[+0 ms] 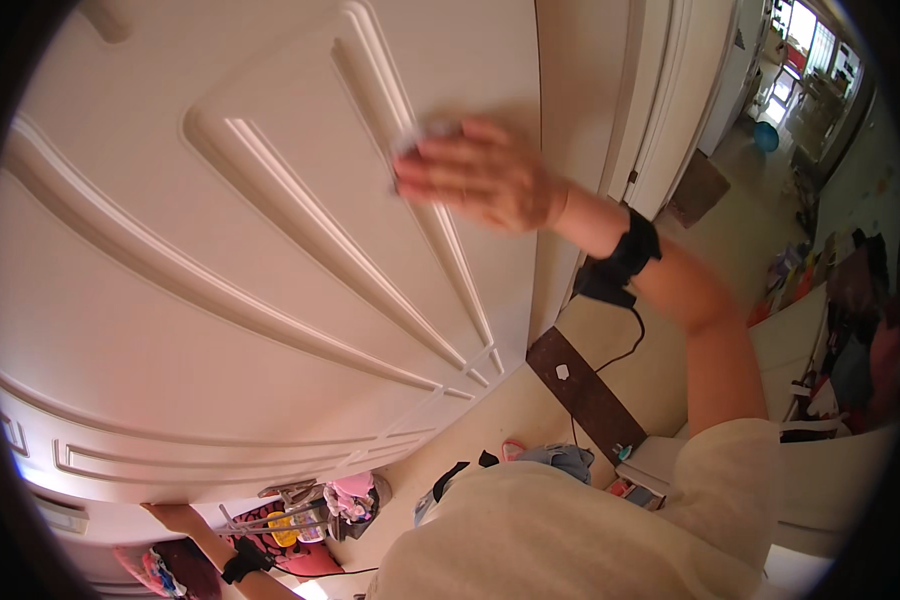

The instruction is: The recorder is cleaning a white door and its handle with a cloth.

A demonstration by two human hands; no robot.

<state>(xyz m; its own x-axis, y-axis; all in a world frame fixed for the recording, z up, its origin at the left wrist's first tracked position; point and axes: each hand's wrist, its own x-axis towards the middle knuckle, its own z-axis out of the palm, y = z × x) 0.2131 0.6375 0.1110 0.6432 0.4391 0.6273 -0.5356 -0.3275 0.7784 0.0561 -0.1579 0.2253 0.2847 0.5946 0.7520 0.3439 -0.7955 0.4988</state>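
Observation:
My right hand is pressed against a large cream door with raised, fanned-out moulding. Under its fingers is a greyish wiping cloth, mostly covered by the hand and smeared by motion. It lies over one of the slanted mouldings, near the door's right side. At the lower left, my left hand grips the door's edge; some of its fingers are hidden there. A black band is strapped round each wrist.
A dark brown threshold strip crosses the floor by the door frame. Pink clothing and a metal-legged rack stand below the door. A cable hangs from my right wristband. Piled clothes line the right side; a blue ball sits down the hallway.

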